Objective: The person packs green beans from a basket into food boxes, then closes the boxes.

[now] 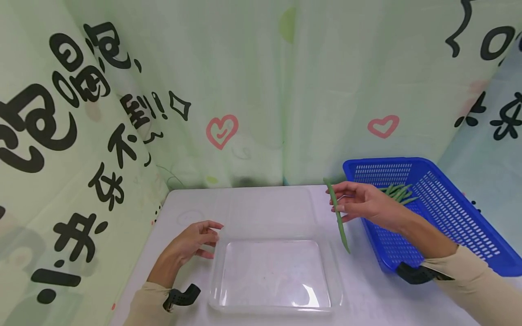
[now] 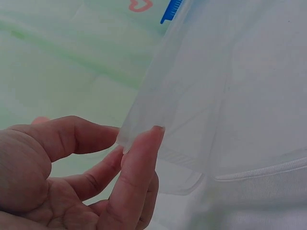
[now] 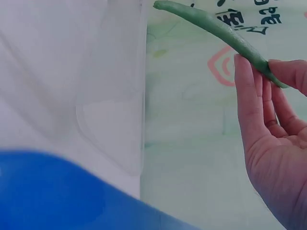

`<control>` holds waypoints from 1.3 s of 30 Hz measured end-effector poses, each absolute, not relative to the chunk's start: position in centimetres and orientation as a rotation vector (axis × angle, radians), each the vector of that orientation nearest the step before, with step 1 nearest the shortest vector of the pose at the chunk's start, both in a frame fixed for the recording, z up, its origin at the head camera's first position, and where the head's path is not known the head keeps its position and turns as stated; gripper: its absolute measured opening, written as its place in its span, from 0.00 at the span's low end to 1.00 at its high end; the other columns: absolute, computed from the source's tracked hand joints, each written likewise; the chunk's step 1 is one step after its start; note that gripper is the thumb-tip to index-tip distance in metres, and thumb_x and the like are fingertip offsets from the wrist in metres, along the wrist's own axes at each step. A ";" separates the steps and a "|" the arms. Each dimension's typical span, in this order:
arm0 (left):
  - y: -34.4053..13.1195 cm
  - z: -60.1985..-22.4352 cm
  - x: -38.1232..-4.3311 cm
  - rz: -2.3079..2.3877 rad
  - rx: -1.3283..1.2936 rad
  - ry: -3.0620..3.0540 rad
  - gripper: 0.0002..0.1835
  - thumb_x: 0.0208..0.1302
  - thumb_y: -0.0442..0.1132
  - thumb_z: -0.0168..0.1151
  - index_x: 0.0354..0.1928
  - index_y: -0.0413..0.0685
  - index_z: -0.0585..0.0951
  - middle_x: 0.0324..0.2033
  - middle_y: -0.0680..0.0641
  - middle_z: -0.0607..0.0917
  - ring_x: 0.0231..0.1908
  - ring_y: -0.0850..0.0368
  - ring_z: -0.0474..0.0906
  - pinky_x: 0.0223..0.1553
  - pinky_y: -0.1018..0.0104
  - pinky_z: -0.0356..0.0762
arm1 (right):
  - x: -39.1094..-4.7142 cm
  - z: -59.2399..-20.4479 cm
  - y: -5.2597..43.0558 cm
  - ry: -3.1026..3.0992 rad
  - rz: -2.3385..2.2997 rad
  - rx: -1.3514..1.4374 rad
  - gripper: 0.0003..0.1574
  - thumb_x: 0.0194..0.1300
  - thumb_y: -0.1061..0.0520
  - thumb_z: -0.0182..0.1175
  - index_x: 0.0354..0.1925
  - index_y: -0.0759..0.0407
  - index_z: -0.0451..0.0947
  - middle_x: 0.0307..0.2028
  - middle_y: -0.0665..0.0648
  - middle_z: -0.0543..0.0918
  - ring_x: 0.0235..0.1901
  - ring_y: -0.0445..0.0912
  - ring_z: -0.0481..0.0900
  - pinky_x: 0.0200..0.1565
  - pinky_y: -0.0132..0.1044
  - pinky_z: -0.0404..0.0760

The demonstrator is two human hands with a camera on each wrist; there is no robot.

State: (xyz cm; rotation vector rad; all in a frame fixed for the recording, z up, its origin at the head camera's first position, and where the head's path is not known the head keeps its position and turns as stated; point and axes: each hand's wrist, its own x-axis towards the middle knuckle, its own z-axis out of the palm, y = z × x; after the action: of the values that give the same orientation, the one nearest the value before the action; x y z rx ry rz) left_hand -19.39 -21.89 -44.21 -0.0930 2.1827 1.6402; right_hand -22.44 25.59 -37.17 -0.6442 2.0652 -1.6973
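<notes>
A clear plastic box (image 1: 271, 276) lies on the white table, with its lid (image 1: 248, 209) folded back flat behind it. At the box's back left corner is my left hand (image 1: 195, 241), pinching the rim between thumb and fingers (image 2: 136, 177). To the right of the lid, my right hand (image 1: 367, 203) holds one long green bean (image 1: 338, 219). The thumb and fingertips grip the bean near one end in the right wrist view, and the rest of it sticks out past the fingers.
A blue plastic basket (image 1: 452, 199) with slotted walls stands tilted at the right, partly behind the right forearm. Several green beans (image 1: 398, 194) lie in its back left part. A pale green curtain (image 1: 253, 90) with black lettering and pink hearts hangs around the table.
</notes>
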 end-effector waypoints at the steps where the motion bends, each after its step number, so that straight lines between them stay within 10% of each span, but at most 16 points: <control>1: -21.9 -44.2 -19.4 1.641 -0.095 2.180 0.20 0.73 0.34 0.58 0.64 0.39 0.76 0.43 0.44 0.78 0.47 0.43 0.79 0.37 0.56 0.87 | -22.3 -37.2 25.4 2.065 -1.696 -0.640 0.22 0.73 0.65 0.57 0.63 0.59 0.70 0.50 0.59 0.85 0.50 0.49 0.85 0.47 0.49 0.87; 39: -22.0 -44.3 -19.4 1.635 -0.074 2.186 0.19 0.72 0.33 0.58 0.63 0.38 0.76 0.41 0.44 0.77 0.46 0.43 0.77 0.36 0.56 0.87 | -19.0 -39.0 18.0 1.860 -1.675 -0.579 0.28 0.67 0.63 0.64 0.62 0.68 0.68 0.45 0.61 0.83 0.46 0.49 0.85 0.45 0.50 0.87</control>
State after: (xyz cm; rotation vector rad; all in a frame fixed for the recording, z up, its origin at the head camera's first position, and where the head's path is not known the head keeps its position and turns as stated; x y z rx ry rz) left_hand -19.43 -21.98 -44.26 -0.0742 2.1861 1.6346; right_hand -18.95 17.96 -38.96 -0.5792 1.8597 -1.6753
